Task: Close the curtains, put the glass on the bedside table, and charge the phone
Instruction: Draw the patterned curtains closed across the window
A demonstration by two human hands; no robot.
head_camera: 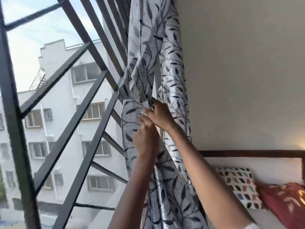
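Observation:
A pale grey curtain (153, 52) printed with dark leaves hangs bunched at the right side of the window, cinched in at its middle. My right hand (160, 115) grips the gathered cloth at that cinched spot. Just below and to the left, my left hand (146, 138) is closed on the same bunch, touching the right hand. What ties the curtain is hidden under my fingers. No glass and no phone are in view.
A dark metal window grille (69, 123) fills the left half, with white buildings outside. A plain wall is at the right. Below it, a bed with a dark headboard (250, 153), a patterned pillow (240, 185) and a red pillow (283, 200).

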